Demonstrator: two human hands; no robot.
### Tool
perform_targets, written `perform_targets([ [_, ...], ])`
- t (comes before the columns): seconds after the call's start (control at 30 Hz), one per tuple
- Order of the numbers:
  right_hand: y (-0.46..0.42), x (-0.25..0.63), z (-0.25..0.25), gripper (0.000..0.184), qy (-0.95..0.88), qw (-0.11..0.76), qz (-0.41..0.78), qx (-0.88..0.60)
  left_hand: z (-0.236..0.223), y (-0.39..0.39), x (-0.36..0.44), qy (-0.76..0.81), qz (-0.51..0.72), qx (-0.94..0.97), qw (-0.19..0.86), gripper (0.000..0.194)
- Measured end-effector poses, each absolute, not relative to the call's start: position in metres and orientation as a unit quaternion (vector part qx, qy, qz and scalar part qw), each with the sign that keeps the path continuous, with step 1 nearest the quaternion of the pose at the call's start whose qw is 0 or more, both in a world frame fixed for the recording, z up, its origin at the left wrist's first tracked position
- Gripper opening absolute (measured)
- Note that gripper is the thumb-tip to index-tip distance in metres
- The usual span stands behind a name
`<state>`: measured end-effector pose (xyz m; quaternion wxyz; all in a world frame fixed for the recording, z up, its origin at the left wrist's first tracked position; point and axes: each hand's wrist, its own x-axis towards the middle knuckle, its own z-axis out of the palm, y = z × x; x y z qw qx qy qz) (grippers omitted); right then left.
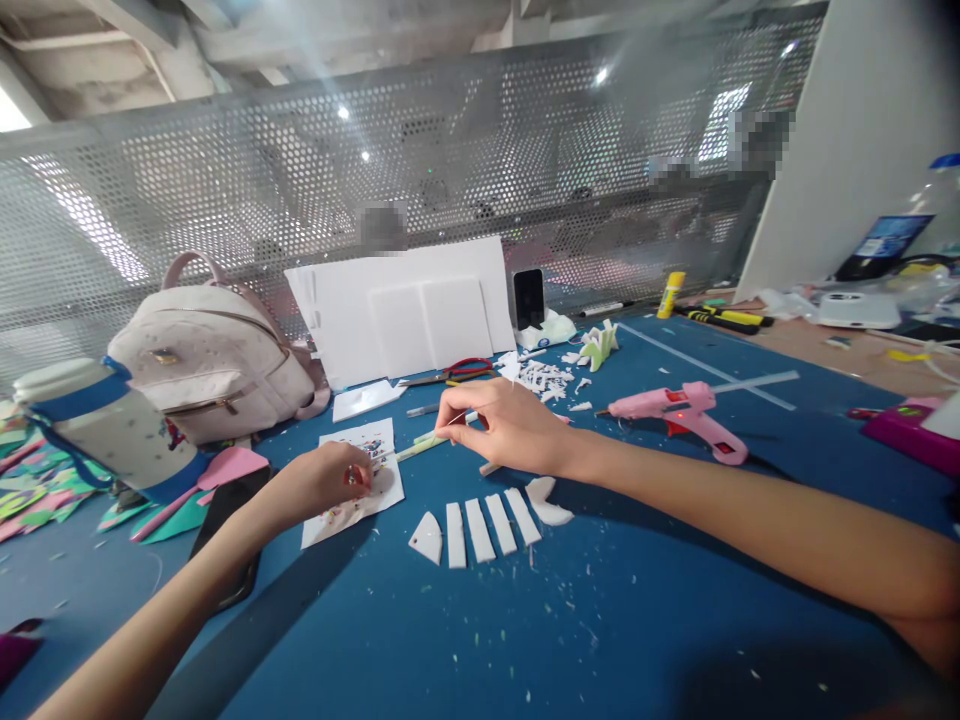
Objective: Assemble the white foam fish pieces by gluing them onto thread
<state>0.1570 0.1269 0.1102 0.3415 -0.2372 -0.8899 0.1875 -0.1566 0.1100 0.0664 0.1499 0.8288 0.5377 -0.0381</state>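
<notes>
My right hand (499,425) is over the middle of the blue table, its thumb and fingers pinched on a thin pale green stick (424,443) like a pen. The stick slants down left toward my left hand (330,480). That hand's fingers are curled over a white sheet (386,485) dotted with small dark and coloured bits; whatever is between them is hidden. Nearer to me, white foam pieces lie in a fish-shaped row: a pointed head (427,538), several strips (480,530) and a forked tail (549,503).
A pink glue gun (679,412) with a red light lies right. Behind are red-handled pliers (469,368), white scraps (547,380), a folded white board (337,320) and a phone (529,298). At left stand a backpack (210,345), a tumbler (112,430) and a dark phone (225,520).
</notes>
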Motion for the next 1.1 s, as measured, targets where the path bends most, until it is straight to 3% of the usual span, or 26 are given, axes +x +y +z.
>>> perform_targets([
  [0.53,0.125,0.155,0.108,0.009,-0.888,0.317,0.226,-0.244,0.066,0.105,-0.145,0.544,-0.037,0.826,0.141,0.025],
  [0.87,0.107,0.155,0.131,0.006,-0.857,0.332,0.329,-0.219,0.090,0.080,-0.110,0.558,0.036,0.826,0.075,0.016],
  [1.1,0.089,0.187,0.129,0.017,-0.791,0.335,0.461,-0.223,0.075,0.039,-0.062,0.444,0.123,0.888,-0.018,0.033],
])
